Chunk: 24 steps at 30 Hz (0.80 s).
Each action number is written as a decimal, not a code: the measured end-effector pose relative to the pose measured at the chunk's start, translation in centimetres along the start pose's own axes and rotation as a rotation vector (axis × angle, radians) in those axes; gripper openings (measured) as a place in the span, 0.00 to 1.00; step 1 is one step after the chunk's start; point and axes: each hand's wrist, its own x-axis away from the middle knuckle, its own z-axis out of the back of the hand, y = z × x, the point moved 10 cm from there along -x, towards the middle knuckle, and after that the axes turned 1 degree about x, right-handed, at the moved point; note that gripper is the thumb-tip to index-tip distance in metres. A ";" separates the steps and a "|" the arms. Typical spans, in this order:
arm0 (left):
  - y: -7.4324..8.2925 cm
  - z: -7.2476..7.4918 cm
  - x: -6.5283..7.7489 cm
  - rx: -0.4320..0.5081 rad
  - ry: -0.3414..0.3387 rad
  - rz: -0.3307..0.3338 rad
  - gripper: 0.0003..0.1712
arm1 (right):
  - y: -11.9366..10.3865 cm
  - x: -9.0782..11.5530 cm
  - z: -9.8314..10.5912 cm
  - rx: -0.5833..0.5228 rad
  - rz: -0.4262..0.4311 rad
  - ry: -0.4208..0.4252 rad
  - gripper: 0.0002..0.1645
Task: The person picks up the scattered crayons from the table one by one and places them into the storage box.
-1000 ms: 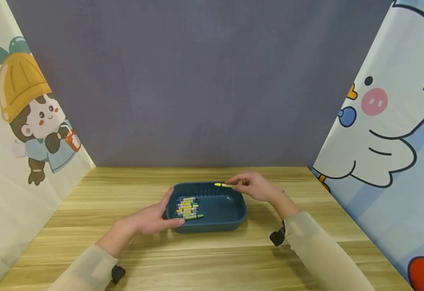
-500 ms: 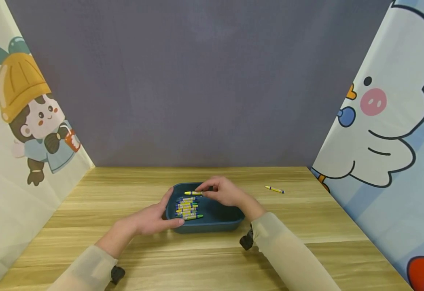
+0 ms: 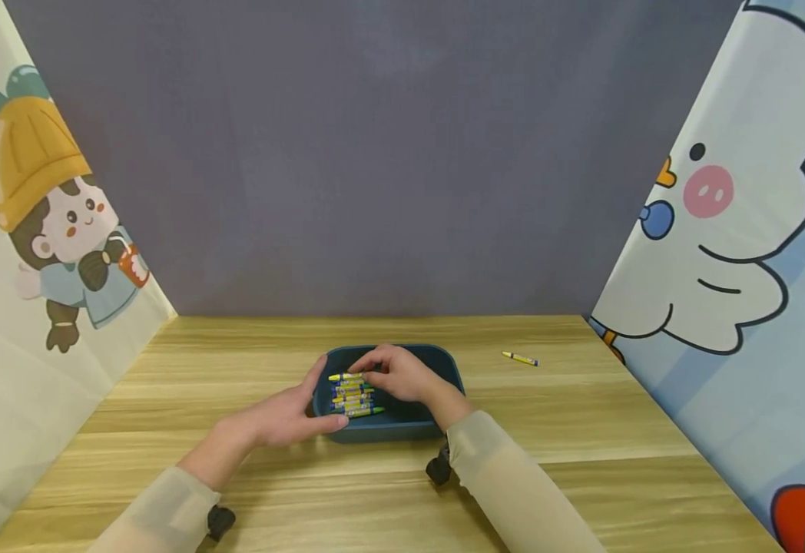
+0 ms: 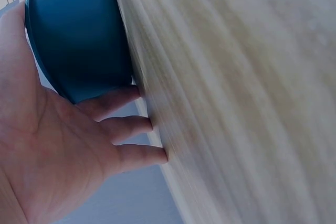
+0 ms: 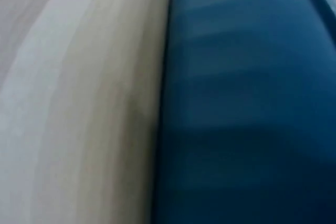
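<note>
A dark blue bin (image 3: 412, 432) stands on the wooden table, with a row of yellow-wrapped crayons (image 3: 352, 398) in its left half. My left hand (image 3: 285, 413) rests at the bin's left end, thumb and index finger spread along the rim. In the left wrist view its other fingers (image 4: 142, 155) reach straight down to the tabletop beside the bin wall. Inside the bin, my right hand (image 3: 402, 374) pinches a yellow-tipped crayon (image 3: 342, 377) at the back of the row. Only the bin's outer wall (image 5: 236, 98) and the table show in the right wrist view.
One more yellow crayon (image 3: 521, 358) lies on the table (image 3: 582, 415) to the right of the bin. A grey panel (image 3: 375, 169) rises behind the table, and printed cartoon sheets (image 3: 755, 292) line both sides.
My right hand has carried the crayon from the bin's back right rim leftward and down to the row's back end. The left hand has stayed at the bin.
</note>
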 end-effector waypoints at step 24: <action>-0.4 0.1 -0.2 -0.033 0.013 0.009 0.72 | 0.7 -0.3 -1.6 0.212 -0.017 -0.068 0.17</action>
